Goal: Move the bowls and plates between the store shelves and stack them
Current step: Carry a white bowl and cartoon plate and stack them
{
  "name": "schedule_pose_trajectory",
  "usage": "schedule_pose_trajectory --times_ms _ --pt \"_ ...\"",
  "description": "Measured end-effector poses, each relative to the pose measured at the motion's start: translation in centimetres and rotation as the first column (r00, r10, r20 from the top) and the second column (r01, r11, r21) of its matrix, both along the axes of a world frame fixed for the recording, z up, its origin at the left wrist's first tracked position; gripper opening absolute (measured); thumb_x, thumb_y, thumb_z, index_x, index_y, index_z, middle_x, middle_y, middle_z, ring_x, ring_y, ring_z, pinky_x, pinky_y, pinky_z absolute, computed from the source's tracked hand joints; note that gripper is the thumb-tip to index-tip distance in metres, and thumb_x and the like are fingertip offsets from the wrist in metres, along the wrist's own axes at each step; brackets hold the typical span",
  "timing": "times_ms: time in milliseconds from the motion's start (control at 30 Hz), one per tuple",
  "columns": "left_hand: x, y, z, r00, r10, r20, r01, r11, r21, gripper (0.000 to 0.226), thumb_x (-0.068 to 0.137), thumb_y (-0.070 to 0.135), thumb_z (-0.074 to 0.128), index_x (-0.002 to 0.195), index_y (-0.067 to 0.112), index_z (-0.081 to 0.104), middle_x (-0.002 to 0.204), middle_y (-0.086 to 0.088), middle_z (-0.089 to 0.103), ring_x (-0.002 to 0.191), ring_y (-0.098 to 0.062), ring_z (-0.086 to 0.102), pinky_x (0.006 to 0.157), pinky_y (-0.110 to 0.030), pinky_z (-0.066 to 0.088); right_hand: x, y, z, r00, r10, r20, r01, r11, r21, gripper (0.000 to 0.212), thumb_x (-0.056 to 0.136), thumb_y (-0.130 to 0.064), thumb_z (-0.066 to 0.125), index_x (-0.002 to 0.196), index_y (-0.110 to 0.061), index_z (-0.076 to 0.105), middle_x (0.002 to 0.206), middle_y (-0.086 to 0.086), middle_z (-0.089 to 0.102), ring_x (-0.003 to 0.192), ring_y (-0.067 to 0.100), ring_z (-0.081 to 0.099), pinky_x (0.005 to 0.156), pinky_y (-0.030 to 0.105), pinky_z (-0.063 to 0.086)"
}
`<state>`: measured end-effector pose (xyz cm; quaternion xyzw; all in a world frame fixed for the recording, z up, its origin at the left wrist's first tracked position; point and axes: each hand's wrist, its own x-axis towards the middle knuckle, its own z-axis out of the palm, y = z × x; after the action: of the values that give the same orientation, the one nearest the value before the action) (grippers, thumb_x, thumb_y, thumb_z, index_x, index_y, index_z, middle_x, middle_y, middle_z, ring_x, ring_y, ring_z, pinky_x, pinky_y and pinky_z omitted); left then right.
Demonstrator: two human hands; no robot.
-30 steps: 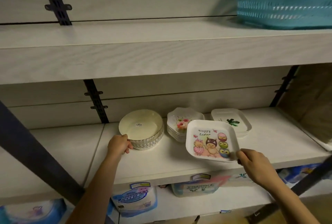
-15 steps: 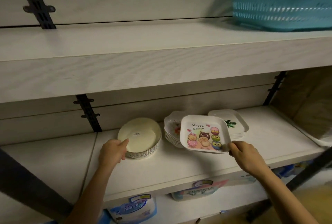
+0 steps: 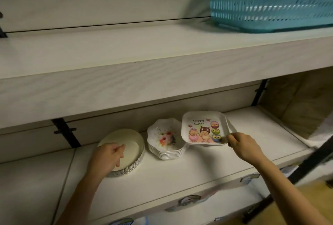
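While our right hand point(image 3: 243, 146) pinches the glossy square Easter plate point(image 3: 203, 128) by its rounded corner, just beyond the fingers:
our left hand point(image 3: 105, 159) grips the near rim of the ribbed round bowl point(image 3: 131, 150); stacked scalloped plates point(image 3: 164, 140) sit between both hands.

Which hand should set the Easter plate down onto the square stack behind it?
Right. The right hand pinches the Easter plate by its corner, tilted just over the square plate stack. The left hand grips the cream bowl stack, with the flowered plates in between.
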<state>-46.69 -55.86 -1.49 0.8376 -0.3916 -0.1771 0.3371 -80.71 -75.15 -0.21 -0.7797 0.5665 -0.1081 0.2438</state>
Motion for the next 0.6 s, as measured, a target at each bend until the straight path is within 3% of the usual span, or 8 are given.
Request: schedule_pose_trajectory --times_ms 100,233,400,533,600 --pt "-1.0 -1.0 0.4 1.0 0.012 0.003 -0.012 1.0 0.019 0.04 0.078 0.045 0.048 0.05 0.017 0.054 0.037 0.001 0.055 0.045 -0.018 0.05 0.065 -0.032 0.048 -1.5 -3.0 -0.3 1.0 -0.002 -0.011 0.002 1.0 0.01 0.029 0.095 -0.028 0.037 0.081 -0.02 0.061 0.088 0.004 0.065 0.082 0.026 0.058 0.07 0.034 0.046" --pt "-3.5 -2.7 1.1 0.993 0.082 0.089 -0.087 0.995 0.055 0.041 0.088 0.033 0.051 0.051 0.016 0.054 0.043 0.0 0.057 0.049 -0.015 0.054 0.072 -0.03 0.047 -3.4 -7.2 -0.7 0.999 0.036 -0.029 -0.035 0.999 0.02 0.027 0.097 -0.03 0.036 0.09 -0.02 0.06 0.091 0.003 0.064 0.083 0.023 0.06 0.069 0.032 0.048" --pt "-6.6 -3.9 0.9 0.98 0.177 0.096 -0.186 0.978 0.099 0.046 0.089 0.036 0.051 0.05 0.014 0.053 0.049 -0.001 0.059 0.06 -0.026 0.061 0.072 -0.032 0.048 -4.4 -11.1 -2.1 0.986 0.117 -0.119 -0.109 0.992 0.07 0.027 0.097 -0.031 0.036 0.087 -0.02 0.058 0.095 0.005 0.065 0.085 0.024 0.061 0.075 0.035 0.051" --pt "-9.1 -4.0 0.7 0.973 0.214 0.082 -0.22 0.973 0.072 0.037 0.092 0.036 0.049 0.06 0.019 0.059 0.062 -0.007 0.066 0.064 -0.023 0.063 0.073 -0.037 0.051 -4.6 -12.9 -3.3 0.971 0.184 -0.15 -0.169 0.98 0.105 0.026 0.098 -0.031 0.035 0.088 -0.02 0.056 0.098 0.008 0.066 0.085 0.025 0.062 0.076 0.035 0.051" --pt "-9.8 -3.8 0.7 0.97 0.215 0.112 -0.226 0.97 0.094 0.038 0.092 0.035 0.047 0.06 0.019 0.059 0.06 -0.005 0.064 0.062 -0.021 0.062 0.069 -0.033 0.047 -4.7 -13.7 -3.7 0.965 0.206 -0.164 -0.186 0.974 0.128 0.028 0.098 -0.029 0.035 0.081 -0.021 0.055 0.096 0.009 0.065 0.084 0.026 0.06 0.072 0.034 0.05"
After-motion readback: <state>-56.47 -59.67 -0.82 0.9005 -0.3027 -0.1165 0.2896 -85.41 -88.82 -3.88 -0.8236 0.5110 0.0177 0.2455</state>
